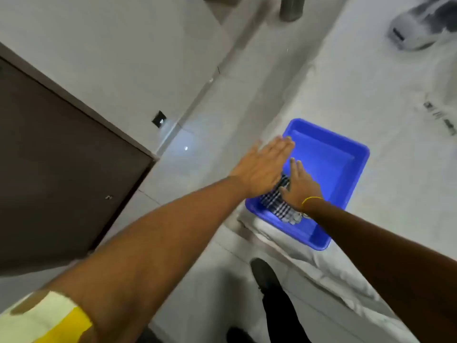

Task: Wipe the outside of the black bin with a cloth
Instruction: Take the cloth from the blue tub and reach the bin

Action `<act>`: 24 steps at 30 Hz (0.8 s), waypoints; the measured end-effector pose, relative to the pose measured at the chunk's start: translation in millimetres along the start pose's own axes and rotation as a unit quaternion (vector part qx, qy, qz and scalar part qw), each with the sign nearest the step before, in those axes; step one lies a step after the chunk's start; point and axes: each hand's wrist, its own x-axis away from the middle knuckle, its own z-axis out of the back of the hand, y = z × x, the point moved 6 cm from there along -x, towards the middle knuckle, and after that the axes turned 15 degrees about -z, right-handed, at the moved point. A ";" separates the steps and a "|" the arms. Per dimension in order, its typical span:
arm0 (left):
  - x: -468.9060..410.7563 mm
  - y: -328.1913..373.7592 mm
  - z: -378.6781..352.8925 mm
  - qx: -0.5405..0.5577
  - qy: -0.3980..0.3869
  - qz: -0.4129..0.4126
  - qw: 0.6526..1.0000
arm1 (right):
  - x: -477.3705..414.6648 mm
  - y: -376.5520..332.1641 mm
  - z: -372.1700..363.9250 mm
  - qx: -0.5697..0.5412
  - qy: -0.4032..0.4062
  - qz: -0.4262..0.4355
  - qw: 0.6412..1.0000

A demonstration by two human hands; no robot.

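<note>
No black bin is in view. A blue plastic tray [356, 174] sits on a white covered surface [371, 82]. Inside it, at its near left corner, lies a black-and-white checked cloth [273, 204]. My right hand [300, 186] rests flat on the cloth with its fingers stretched out into the tray. My left hand [264, 167] is flat and open just above the tray's left rim, and it partly covers the cloth's far end. A thin yellow band circles my right wrist.
A dark brown door [61, 157] fills the left side, with a black wall socket [159, 119] beside it. Pale floor tiles run between the wall and the covered surface. My dark shoe [264, 273] is below the tray. A blurred white device [415, 28] lies at the top right.
</note>
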 end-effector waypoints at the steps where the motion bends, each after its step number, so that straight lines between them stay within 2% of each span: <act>1: -19.6 8.8 -25.1 -0.001 -0.032 -0.015 0.999 | -14.6 15.2 -12.8 -0.012 -0.005 -0.030 0.999; 5: -73.6 34.9 -124.1 -0.016 -0.134 -0.063 0.989 | -60.8 65.4 -69.2 -0.012 -0.034 -0.104 0.994; 9: -101.6 40.5 -188.2 -0.009 -0.211 -0.069 0.975 | -84.6 76.5 -89.1 0.031 0.084 -0.081 0.993; 11: -107.7 40.2 -205.3 -0.018 -0.232 -0.066 0.970 | -92.2 76.6 -92.5 0.050 0.102 -0.084 0.990; 14: -108.0 38.8 -202.6 0.006 -0.229 -0.056 0.972 | -99.8 71.5 -86.4 0.060 0.067 -0.076 0.993; 18: -90.8 26.6 -177.3 0.017 -0.200 -0.072 0.977 | -90.6 53.8 -55.2 -0.011 -0.023 -0.067 0.997; 24: -28.2 -34.6 -107.3 0.042 -0.096 -0.060 0.993 | -55.6 -29.6 -0.2 -0.057 -0.081 0.056 0.994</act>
